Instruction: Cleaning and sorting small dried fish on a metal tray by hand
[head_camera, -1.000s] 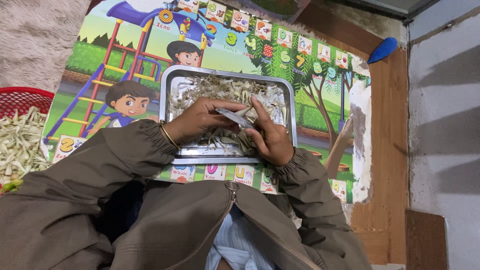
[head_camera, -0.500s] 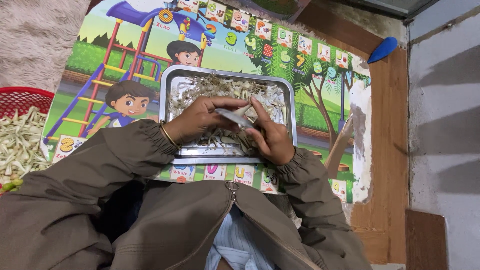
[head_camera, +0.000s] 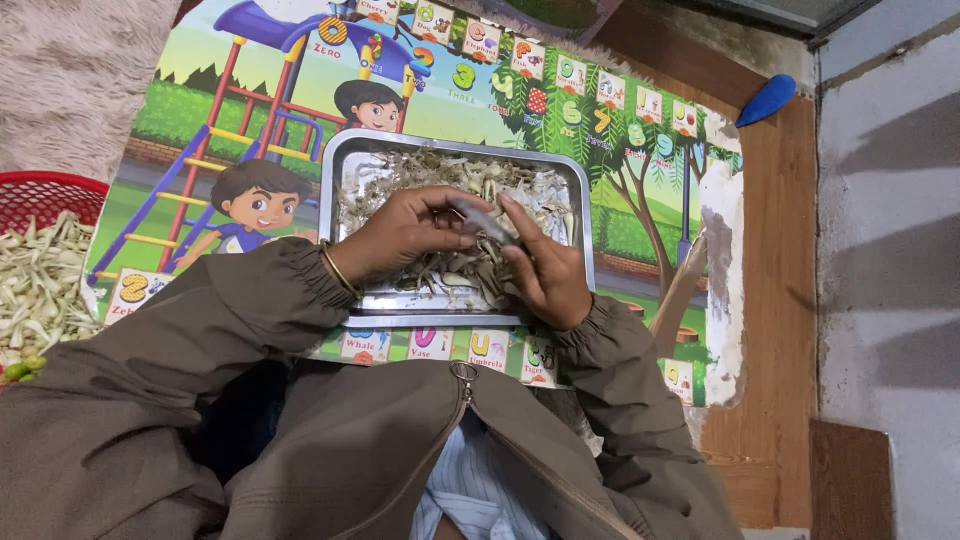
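Note:
A rectangular metal tray (head_camera: 345, 160) rests on a colourful children's play mat (head_camera: 200, 130) and holds a heap of small dried silvery fish (head_camera: 420, 175). Over the tray, my left hand (head_camera: 400, 235) and my right hand (head_camera: 545, 270) meet, both pinching one small grey fish (head_camera: 480, 218) between fingertips. A thin bangle circles my left wrist. Both arms wear brown jacket sleeves, which cover the tray's near rim.
A red basket (head_camera: 40, 195) with pale shredded pieces stands at the left edge. A fluffy beige rug (head_camera: 70, 70) lies at the top left. A blue object (head_camera: 768, 98) sits on the wooden floor near the grey wall at the right.
The hands have stayed over the tray, and the fingers have shifted slightly on the small fish between them. Nothing else has moved.

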